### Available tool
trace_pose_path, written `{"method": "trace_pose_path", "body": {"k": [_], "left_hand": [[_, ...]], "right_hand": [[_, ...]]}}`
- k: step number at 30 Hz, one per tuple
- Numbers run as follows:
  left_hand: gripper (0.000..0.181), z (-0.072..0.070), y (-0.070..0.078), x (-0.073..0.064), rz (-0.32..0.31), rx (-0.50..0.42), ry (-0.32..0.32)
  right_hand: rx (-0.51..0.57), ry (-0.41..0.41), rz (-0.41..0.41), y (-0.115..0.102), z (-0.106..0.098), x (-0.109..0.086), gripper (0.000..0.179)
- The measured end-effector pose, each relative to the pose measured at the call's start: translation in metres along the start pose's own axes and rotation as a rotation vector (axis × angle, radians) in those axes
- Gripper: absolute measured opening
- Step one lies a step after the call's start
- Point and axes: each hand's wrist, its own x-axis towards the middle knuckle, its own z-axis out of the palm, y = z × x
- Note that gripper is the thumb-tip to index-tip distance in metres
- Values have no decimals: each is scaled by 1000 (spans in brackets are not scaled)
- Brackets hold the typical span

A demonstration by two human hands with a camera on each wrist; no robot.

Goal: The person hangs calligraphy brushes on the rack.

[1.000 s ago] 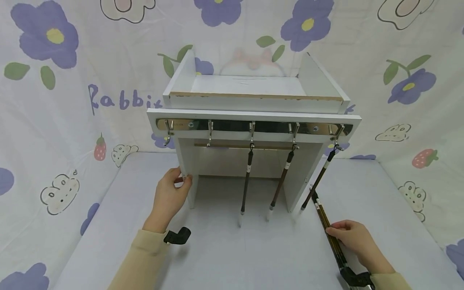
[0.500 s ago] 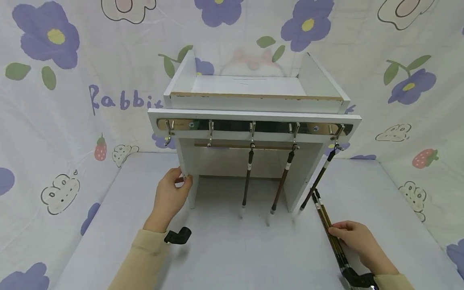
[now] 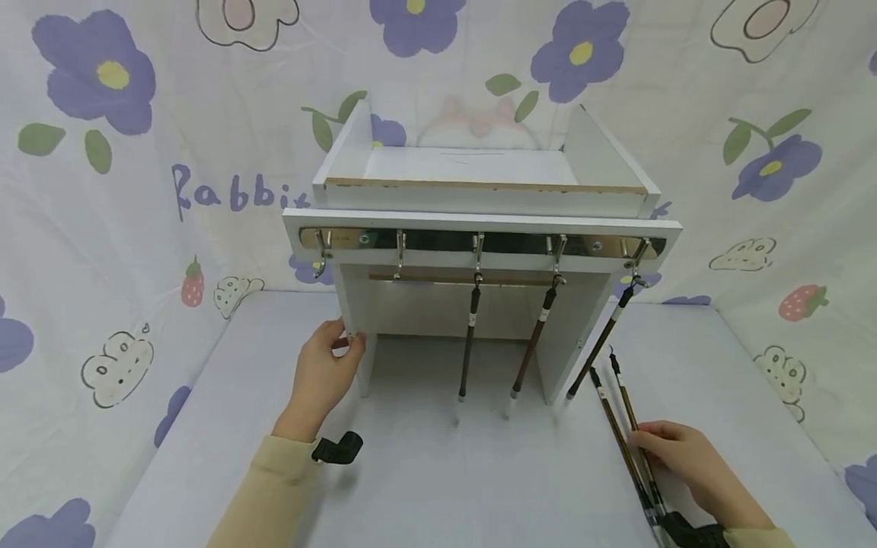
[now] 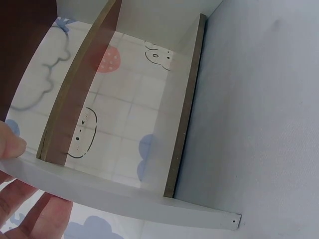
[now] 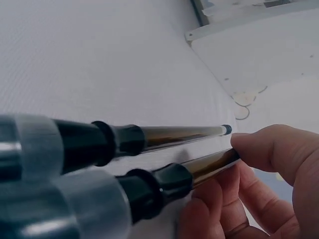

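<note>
Hung brushes [image 3: 468,346]: three, hanging by loops from third, fourth and fifth hooks from left on the metal hook strip [image 3: 438,242]; apparently finished there.
Bare hooks [image 3: 400,255]: the two leftmost; unfilled so far.
Unhung brushes: two, both low and to the right of the white stand [image 3: 493,202]; by count, judged just past halfway, assuming one brush per hook.
Held brush [image 3: 624,397]: in the right grip [image 3: 678,457], pinched about mid-shaft; loop end pointing away from the grip, clear-capped end running back toward the wrist; well below the hook strip. Raised or touching the counter [image 3: 425,472]: cannot tell.
Right grip: narrow, thumb and fingers around the held brush only, as far as shown.
Loose brush [image 3: 612,417]: just left of the held brush, nearly parallel, outside the pinch; apparently lying on the counter; capped ends close together, contact unclear.
Left grip [image 3: 320,373]: also narrow, pinching the front edge of the left side panel [image 3: 351,301], seemingly to steady the stand; well apart from both unhung brushes.
</note>
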Motion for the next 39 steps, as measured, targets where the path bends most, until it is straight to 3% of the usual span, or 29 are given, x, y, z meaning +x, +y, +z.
{"method": "trace_pose_path", "body": {"k": [7,17,26,35,39], "left_hand": [[37,0,-1,0,10,-2,0],[38,0,-2,-1,15,12,1],[37,0,-1,-1,14,7,2],[36,-1,1,-2,16,8,9],[35,-1,2,-2,18,12,11]], "right_hand": [[60,-31,-15,-5,-7,-7,61],[82,-13,-135,-20,-16,-18,65],[112,71,-255,-41,-20,-35,59],[109,182,-343,-57,-20,-49,41],[130,229,-423,-62,-16,-55,35]]}}
